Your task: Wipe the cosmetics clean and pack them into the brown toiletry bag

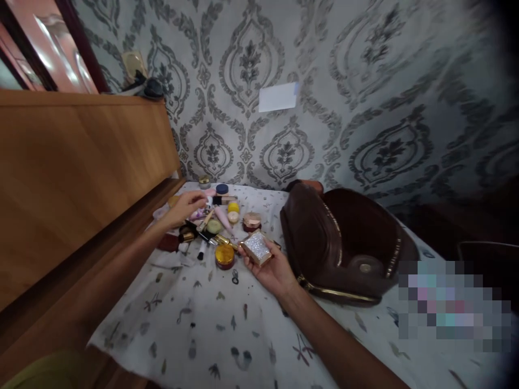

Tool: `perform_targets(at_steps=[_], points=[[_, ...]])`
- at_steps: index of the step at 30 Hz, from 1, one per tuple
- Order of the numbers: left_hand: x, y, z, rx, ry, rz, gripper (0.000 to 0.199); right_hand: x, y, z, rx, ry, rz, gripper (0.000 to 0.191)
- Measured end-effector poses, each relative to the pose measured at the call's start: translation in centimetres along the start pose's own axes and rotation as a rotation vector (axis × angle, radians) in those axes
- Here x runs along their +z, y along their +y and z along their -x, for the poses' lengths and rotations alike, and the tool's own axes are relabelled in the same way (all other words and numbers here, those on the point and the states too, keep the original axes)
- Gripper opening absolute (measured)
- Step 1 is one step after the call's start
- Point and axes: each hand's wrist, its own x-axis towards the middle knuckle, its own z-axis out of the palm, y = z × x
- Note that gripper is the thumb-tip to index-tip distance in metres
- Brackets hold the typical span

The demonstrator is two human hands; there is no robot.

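Observation:
My right hand (275, 271) is closed around a small square case (257, 247) with a glittery silver top and gold edges, held above the cloth. My left hand (185, 208) hovers over the far left of a pile of cosmetics, fingers stretched out, with nothing visible in them. Near it lie a pink tube (223, 217), a yellow round item (233, 207), a round green item (213, 226) and several makeup brushes (201, 250). An amber-lidded jar (224, 255) stands just left of the silver case. A rose-gold-lidded jar (252, 220) sits behind the case.
To the right, a brown leather bag (312, 243) gapes with its zip undone. A patterned white cloth (219, 324) covers the surface. A wooden panel (81, 178) rises on the left, a patterned wall (247, 135) behind. A blurred-out patch (450, 308) hides the right corner.

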Motion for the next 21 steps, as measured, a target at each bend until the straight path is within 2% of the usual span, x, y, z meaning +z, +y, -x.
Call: perform_targets(at_steps=[3,5,11,15,18,21], points=[[-2.3,-1.4,4.5,-0.109,0.059,-0.005,0.037,0.4,0.1,0.2,-0.015,0.027,0.034,0.028],[-3.0,-2.1,7.4,-0.162,0.066,-0.022,0.038,0.7,0.3,0.4,-0.027,0.028,0.071,0.029],[-2.2,-2.7,13.7,-0.226,0.010,-0.080,0.041,1.3,1.1,0.7,-0.077,0.008,0.177,0.031],[-0.7,-1.9,15.7,-0.216,-0.045,-0.266,0.056,1.6,1.3,1.0,-0.062,0.034,0.193,0.027],[0.7,-1.2,15.9,-0.230,-0.046,-0.434,0.053,2.1,1.6,1.7,-0.047,0.051,0.215,0.023],[1.8,-0.8,15.5,-0.236,-0.043,-0.453,0.049,2.5,2.2,2.8,-0.075,0.072,0.218,0.021]])
